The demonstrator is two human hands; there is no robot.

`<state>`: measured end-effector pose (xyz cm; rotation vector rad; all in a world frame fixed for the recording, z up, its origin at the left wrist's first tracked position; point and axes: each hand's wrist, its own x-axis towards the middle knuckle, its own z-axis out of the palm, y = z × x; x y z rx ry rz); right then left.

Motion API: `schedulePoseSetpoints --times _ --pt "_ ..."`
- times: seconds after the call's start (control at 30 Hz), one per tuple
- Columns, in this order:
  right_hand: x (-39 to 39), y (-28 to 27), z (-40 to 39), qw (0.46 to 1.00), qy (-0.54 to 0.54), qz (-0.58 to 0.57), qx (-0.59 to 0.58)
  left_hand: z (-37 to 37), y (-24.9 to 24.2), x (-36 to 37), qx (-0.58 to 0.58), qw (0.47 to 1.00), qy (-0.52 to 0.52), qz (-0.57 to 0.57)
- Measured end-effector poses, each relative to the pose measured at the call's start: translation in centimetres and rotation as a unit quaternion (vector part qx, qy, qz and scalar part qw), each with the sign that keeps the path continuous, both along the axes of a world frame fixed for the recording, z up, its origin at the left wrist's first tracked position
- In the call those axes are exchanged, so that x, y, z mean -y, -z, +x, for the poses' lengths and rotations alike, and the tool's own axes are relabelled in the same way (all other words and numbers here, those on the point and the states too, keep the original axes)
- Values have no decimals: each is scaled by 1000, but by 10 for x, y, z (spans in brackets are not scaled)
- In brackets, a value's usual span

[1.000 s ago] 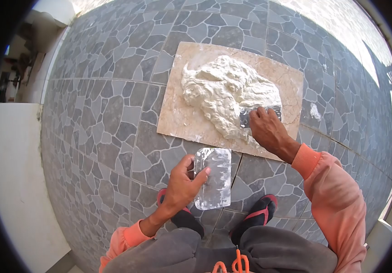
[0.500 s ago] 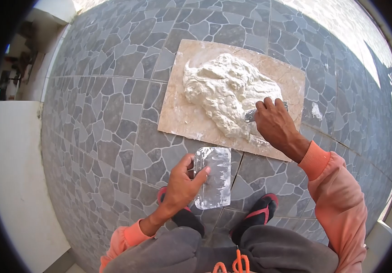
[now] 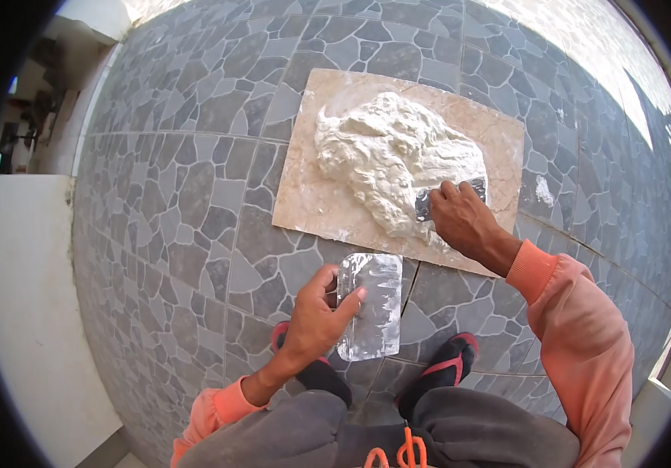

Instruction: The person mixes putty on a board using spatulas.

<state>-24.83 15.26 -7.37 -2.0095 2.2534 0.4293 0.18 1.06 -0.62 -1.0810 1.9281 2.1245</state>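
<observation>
Right hand (image 3: pixel 460 222), clamped on small scraper (image 3: pixel 446 196), has returned its blade into putty mound (image 3: pixel 394 156); left hand (image 3: pixel 316 316) still grips smeared plate (image 3: pixel 370 306) unmoved

One head-worn view looks steeply down, forward over the knees, at close range: both hands, a slab (image 3: pixel 499 140) on the tiled floor (image 3: pixel 179 195), and a wall (image 3: pixel 31 312) at the left edge.

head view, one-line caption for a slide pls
Right hand presses small metal scraper into white putty mound on beige tile; left hand holds wide smeared blade.
</observation>
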Motion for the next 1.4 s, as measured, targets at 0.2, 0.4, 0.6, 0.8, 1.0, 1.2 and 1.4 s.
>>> schedulePoseSetpoints --times 0.2,0.4,0.6,0.8,1.0,1.2,1.4 --pt "8 -12 5 995 17 -100 -2 0 3 0 -4 1000 -3 11" --pt "-1 -22 5 1000 18 4 16 1 0 -2 5 1000 2 10" --pt "-3 11 3 1000 -1 -29 3 -1 0 -1 2 1000 0 8" --pt "3 -20 -1 997 29 -63 23 2 4 -1 2 1000 -8 12" --pt "-5 -18 11 998 43 -17 53 6 7 1 -1 1000 -11 2" --pt "-15 -6 36 995 -39 -92 23 2 5 3 0 1000 -10 -7" --pt "-17 -27 31 996 -43 -82 6 5 4 6 20 1000 -10 -19"
